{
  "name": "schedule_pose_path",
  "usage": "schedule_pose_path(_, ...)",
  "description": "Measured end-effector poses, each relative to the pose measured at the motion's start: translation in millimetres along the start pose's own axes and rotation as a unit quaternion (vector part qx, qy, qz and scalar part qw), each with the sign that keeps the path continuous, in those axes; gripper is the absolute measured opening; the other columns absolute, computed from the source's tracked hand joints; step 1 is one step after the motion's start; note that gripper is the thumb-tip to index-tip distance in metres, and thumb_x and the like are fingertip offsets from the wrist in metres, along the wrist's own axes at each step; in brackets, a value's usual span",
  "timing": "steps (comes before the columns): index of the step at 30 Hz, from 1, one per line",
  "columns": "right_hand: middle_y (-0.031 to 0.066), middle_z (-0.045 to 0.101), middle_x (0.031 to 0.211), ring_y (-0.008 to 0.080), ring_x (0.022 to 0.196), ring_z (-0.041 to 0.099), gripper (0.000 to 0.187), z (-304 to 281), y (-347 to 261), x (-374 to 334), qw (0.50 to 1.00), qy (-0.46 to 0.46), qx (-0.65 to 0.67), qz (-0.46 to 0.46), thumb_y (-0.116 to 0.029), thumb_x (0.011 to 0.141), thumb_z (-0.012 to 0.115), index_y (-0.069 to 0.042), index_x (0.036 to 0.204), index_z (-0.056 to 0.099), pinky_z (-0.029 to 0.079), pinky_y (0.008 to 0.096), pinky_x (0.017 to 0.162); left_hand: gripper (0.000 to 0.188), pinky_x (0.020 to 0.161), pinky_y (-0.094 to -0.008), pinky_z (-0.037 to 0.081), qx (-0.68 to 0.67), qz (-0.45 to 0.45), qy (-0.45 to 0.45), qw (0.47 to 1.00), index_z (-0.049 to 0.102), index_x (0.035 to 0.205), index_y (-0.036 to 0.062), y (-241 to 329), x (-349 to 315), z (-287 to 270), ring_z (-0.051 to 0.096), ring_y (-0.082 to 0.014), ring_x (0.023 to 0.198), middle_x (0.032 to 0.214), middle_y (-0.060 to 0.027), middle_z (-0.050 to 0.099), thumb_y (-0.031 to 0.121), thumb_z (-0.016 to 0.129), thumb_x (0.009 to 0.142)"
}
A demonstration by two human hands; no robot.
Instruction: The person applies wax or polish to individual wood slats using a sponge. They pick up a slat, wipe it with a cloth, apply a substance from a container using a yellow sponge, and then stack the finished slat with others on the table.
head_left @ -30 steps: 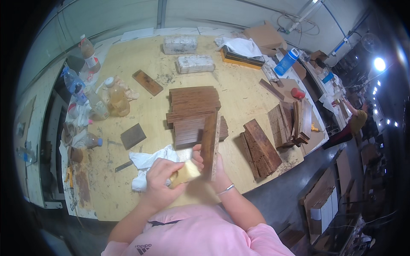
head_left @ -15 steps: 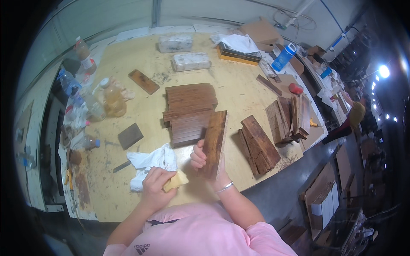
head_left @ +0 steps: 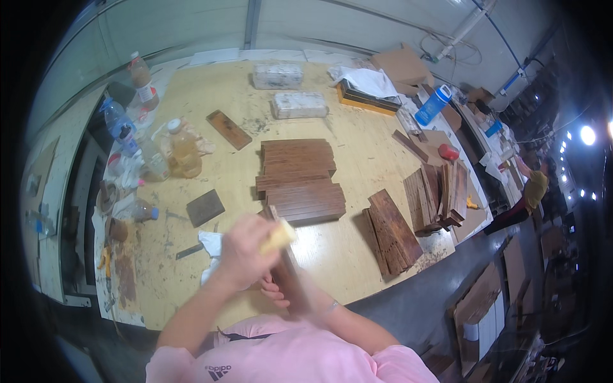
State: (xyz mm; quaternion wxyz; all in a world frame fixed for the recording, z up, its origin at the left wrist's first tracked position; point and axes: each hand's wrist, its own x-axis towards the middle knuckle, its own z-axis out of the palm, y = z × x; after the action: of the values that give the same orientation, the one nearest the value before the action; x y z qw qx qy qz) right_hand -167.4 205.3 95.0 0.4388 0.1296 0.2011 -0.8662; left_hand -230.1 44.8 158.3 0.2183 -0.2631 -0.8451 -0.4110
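Note:
My left hand (head_left: 244, 250), smeared by motion, is closed around a yellow sponge (head_left: 279, 237). The sponge is at the upper part of a narrow brown wooden plank (head_left: 288, 276), which is tilted in front of my chest. Low on that plank, the fingers of my right hand (head_left: 274, 292) wrap round it; the rest of this hand is blurred. Partly hidden behind my left hand lies a white cloth (head_left: 209, 244). A stack of brown planks (head_left: 301, 203) sits just beyond, and more dark planks (head_left: 394, 231) lie to the right.
Upright planks (head_left: 437, 198) stand at the right edge. Several bottles, among them a jug of amber liquid (head_left: 184, 153), line the left side. A dark square block (head_left: 205, 207), a scraper blade (head_left: 188, 251) and two wrapped blocks (head_left: 299, 105) lie on the table. Another person (head_left: 535, 189) stands far right.
My left hand has risen from the white cloth and brought the sponge to the plank. My right hand has drawn the plank down and left, closer to my chest, and turned it narrower to view.

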Motion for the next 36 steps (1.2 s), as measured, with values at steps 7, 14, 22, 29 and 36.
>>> schedule_pose_path(7,0.0027,0.044,0.072,0.0102,0.056,0.041,0.031,1.5,-0.2,-10.2,0.996,-0.056,0.014,0.067,-0.033,0.101,0.042,-0.005,0.09,0.048,0.033,0.0234,0.041,0.035,0.07,-0.0277,0.048,-0.044,-0.177,0.075,0.98,0.069,0.102,0.0001,-51.7,30.1,-28.5,0.058,-0.0147,0.078,0.087,-0.0056,0.06,0.002,0.077,0.067)
schedule_pose_path(14,0.0023,0.043,0.072,0.0093,0.056,0.041,0.031,-6.7,-11.0,-13.0,0.996,-0.069,-0.012,0.058,-0.032,0.101,0.041,-0.004,0.092,0.05,0.033,0.0219,0.042,0.039,0.072,-0.0259,0.05,-0.124,-0.216,0.003,0.968,0.069,0.103,-0.0002,-48.0,8.2,-28.2,0.059,-0.0132,0.078,0.09,-0.0055,0.065,0.003,0.081,0.066)
schedule_pose_path(22,0.0014,0.051,0.077,0.0089,0.063,0.048,0.028,-0.4,-49.2,-47.3,0.963,0.069,-0.221,-0.135,-0.032,0.1,0.049,-0.005,0.091,0.055,0.039,0.0229,0.05,0.037,0.07,-0.023,0.049,-0.179,-0.301,-0.011,0.937,0.07,0.101,0.0004,-58.1,-16.9,-19.4,0.058,-0.0093,0.078,0.091,-0.0026,0.065,0.001,0.081,0.066)
schedule_pose_path(29,0.0037,0.064,0.086,0.0104,0.079,0.054,0.025,-40.6,-158.6,-136.5,0.603,0.424,-0.537,-0.41,-0.018,0.094,0.058,0.005,0.103,0.065,0.046,0.0283,0.071,0.035,0.066,-0.0219,0.049,-0.215,-0.36,-0.048,0.906,0.07,0.099,-0.0009,-59.5,-42.0,-19.7,0.058,-0.007,0.076,0.091,-0.0017,0.065,0.0,0.079,0.066)
schedule_pose_path(36,0.0169,0.067,0.086,0.0397,0.082,0.062,0.022,-61.3,-201.2,-173.1,0.383,0.564,-0.672,-0.289,-0.014,0.087,0.061,0.002,0.099,0.067,0.05,0.0457,0.08,0.036,0.066,-0.0206,0.049,-0.26,-0.377,-0.06,0.887,0.07,0.101,-0.0007,-54.3,-50.5,-10.4,0.056,-0.0061,0.074,0.088,-0.0018,0.063,-0.001,0.079,0.066)
